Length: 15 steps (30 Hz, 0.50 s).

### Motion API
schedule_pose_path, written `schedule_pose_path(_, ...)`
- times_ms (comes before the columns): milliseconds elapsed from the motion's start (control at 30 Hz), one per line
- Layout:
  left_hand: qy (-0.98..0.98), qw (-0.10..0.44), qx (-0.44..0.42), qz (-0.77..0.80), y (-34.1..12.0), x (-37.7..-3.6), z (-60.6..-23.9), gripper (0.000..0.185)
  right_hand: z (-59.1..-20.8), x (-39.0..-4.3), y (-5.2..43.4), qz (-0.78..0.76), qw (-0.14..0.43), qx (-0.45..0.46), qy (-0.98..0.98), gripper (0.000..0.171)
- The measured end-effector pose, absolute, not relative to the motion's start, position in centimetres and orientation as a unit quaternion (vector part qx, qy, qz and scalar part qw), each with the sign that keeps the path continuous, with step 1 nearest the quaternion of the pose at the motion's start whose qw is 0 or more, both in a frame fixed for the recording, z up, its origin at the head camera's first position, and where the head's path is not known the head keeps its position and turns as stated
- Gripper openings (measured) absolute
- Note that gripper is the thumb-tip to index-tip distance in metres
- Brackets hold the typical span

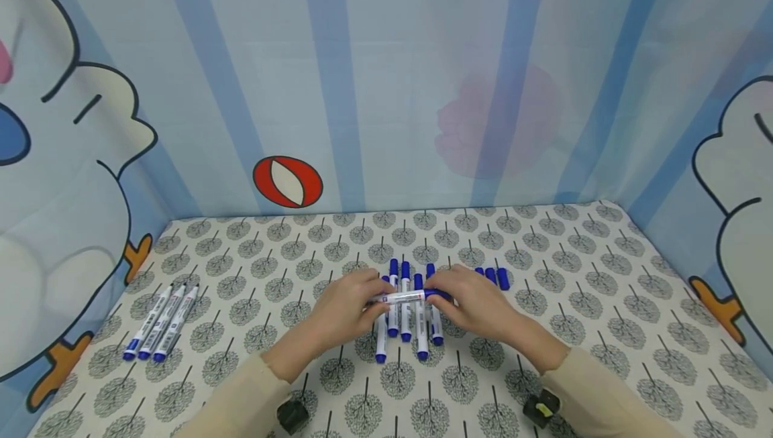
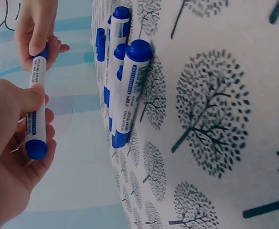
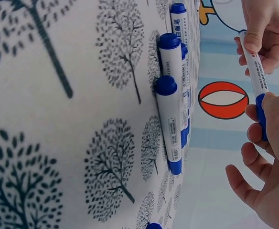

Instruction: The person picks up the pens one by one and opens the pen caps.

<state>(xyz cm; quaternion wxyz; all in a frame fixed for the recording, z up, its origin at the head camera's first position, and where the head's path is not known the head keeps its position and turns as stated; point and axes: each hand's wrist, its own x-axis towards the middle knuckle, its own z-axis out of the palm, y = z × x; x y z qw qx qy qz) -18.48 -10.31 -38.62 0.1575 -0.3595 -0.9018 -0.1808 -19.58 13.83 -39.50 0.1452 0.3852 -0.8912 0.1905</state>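
Both hands hold one whiteboard marker [image 1: 407, 297] level above the table, in the head view's middle. My left hand [image 1: 345, 304] grips its white barrel [image 2: 37, 117] between thumb and fingers. At the other end my right hand [image 1: 477, 302] pinches the blue cap [image 3: 261, 112], which is on the marker; whether it is fully seated I cannot tell. Under the hands lie several capped whiteboard markers [image 1: 421, 331] in an uneven row, pointing away from me. The left wrist view shows their blue ends and white barrels [image 2: 130, 95] close by.
Three uncapped markers [image 1: 171, 320] lie side by side at the left of the table. Three loose blue caps [image 1: 490, 276] sit behind the right hand. A tree-patterned cloth [image 1: 253, 371] covers the table, and a striped curtain [image 1: 398, 89] hangs along its back edge.
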Motion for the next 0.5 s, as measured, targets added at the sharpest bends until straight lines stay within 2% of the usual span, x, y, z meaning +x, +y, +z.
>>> schedule_pose_path(500, -0.872, 0.233, -0.395, -0.17, -11.09, -18.35, -39.12, 0.016, -39.41, -19.61, 13.64, 0.245, 0.067, 0.389, -0.886, 0.014)
